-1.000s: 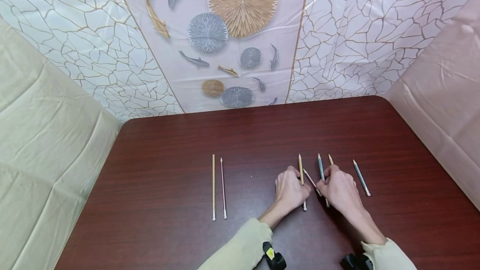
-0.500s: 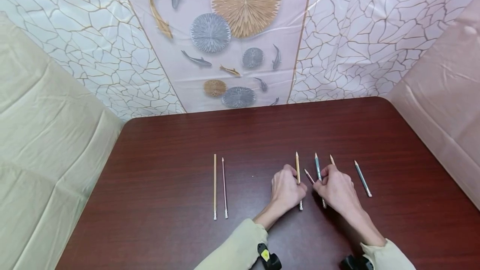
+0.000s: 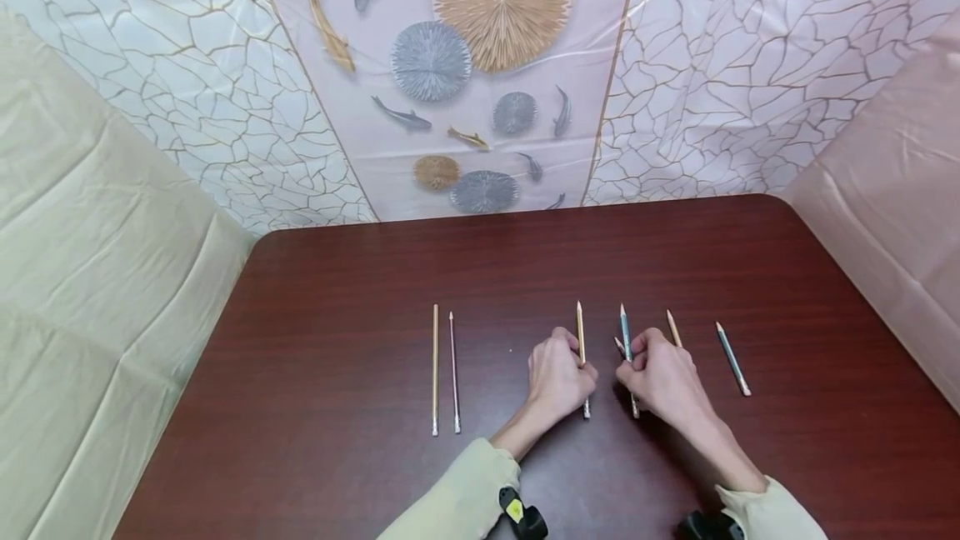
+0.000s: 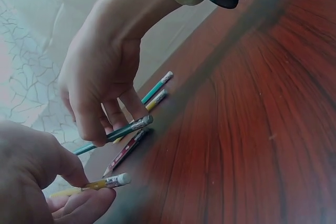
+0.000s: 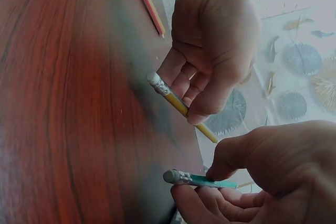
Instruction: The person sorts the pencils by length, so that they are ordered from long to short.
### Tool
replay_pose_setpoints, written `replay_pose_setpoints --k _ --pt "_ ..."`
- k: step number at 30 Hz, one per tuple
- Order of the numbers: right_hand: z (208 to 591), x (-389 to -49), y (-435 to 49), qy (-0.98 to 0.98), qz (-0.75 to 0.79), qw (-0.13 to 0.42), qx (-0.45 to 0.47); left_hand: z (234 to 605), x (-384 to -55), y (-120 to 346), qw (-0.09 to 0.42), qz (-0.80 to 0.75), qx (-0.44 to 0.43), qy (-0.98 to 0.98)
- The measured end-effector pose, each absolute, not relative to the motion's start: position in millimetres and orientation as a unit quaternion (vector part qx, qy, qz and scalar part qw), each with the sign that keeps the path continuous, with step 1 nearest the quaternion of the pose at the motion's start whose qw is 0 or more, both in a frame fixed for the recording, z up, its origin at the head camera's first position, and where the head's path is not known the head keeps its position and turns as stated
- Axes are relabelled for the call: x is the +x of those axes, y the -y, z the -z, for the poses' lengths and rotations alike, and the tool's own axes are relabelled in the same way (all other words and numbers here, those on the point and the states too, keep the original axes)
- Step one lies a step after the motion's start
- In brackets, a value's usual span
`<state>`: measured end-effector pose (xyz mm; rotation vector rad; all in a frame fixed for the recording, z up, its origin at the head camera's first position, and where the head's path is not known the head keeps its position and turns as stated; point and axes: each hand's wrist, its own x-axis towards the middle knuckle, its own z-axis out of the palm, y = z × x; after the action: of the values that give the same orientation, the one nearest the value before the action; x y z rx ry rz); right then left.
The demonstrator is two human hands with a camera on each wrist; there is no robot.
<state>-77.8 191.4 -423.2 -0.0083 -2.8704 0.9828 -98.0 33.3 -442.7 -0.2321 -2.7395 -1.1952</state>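
Note:
My left hand pinches a yellow pencil between thumb and fingers, its point facing the far side. In the left wrist view the white eraser of that pencil sticks out past the fingertips. To the right, my right hand grips a teal pencil near its middle. Under the right hand a dark red pencil lies on the table, mostly hidden in the head view. Beyond the right hand lie another yellow pencil, partly covered, and another teal pencil.
On the left of the brown table, a yellow pencil and a dark red pencil lie side by side. A patterned cloth hangs behind the far edge. Pale covered surfaces flank both sides.
My left hand has moved left with the yellow pencil, widening the gap between the hands. The right hand has shifted slightly left with the teal pencil, covering more of the red pencil.

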Motion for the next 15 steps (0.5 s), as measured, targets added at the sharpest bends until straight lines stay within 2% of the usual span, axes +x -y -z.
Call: replay_pose_setpoints --k 7,15 --pt "421.4 -79.3 -183.3 0.942 -0.328 0.07 0.027 442.0 -98.7 -22.9 0.073 0.392 -0.08 0.913" --pt "419.7 -78.4 -174.9 0.92 -0.389 0.027 0.031 443.4 -97.4 -11.8 0.061 0.401 -0.074 0.911"
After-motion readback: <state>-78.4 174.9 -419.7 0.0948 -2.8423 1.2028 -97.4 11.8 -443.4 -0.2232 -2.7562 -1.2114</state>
